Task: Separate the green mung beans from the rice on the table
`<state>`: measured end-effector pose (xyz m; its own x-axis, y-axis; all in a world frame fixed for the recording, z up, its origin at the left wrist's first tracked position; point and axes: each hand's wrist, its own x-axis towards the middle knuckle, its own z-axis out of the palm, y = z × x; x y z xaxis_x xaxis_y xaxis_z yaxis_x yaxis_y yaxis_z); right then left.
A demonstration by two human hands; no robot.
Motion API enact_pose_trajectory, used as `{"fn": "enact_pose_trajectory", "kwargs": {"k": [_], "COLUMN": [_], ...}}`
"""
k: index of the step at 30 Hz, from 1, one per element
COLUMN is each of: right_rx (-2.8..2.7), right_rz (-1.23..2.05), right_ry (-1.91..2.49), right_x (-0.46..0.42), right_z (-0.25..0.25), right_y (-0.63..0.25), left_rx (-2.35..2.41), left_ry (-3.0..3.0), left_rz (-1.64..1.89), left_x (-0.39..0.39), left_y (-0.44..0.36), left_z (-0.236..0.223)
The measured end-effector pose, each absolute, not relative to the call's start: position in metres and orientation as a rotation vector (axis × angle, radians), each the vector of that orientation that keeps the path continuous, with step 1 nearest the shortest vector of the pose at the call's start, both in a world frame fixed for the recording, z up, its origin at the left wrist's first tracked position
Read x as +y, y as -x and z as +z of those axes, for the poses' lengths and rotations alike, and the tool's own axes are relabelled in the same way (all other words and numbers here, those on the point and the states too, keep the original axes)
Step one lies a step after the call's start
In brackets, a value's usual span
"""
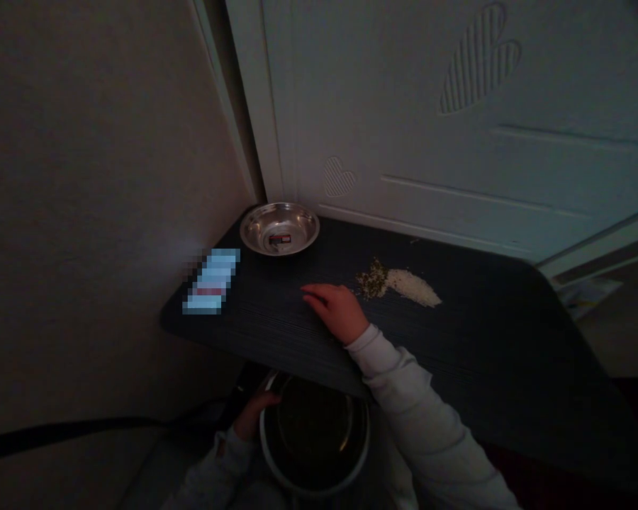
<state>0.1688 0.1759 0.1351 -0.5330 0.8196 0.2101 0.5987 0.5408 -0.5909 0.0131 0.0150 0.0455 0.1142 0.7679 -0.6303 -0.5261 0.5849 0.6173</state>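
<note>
My left hand (258,412) grips the left rim of a round metal bowl (315,489) below the table's front edge; its thumb lies over the rim. The bowl's inside is dark, and I cannot make out its contents. Over the dark table, my right hand (337,312) reaches left with thumb and fingers drawn together in a pinch; whatever may be between the fingertips is too small to see. Just beyond that hand lie a small pile of green grains (373,280) and, touching it on the right, a longer pile of white grains (413,287).
A shiny steel bowl (252,230) with a label inside stands at the table's back left corner. Left of it lies a blurred-out bright phone-like rectangle (213,282). The dark table (483,326) meets a white door (383,92) behind and a wall (101,177) at left.
</note>
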Motion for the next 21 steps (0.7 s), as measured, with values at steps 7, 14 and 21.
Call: {"fn": "enact_pose_trajectory", "kwargs": {"k": [7, 14, 21], "right_rx": [-2.228, -2.139, -2.337], "right_rz": [0.672, 0.643, 0.637], "right_ry": [1.075, 1.128, 1.113], "right_x": [0.176, 0.181, 0.176], "right_z": [0.134, 0.13, 0.136], "right_y": [-0.172, -0.164, -0.162], "left_rx": [1.223, 1.202, 1.117], "left_ry": [-0.189, -0.201, -0.295], "left_rz": [0.929, 0.916, 0.93], "left_x": [0.009, 0.016, 0.017], "left_y": [-0.008, -0.014, -0.014], "left_z": [0.042, 0.048, 0.052]}}
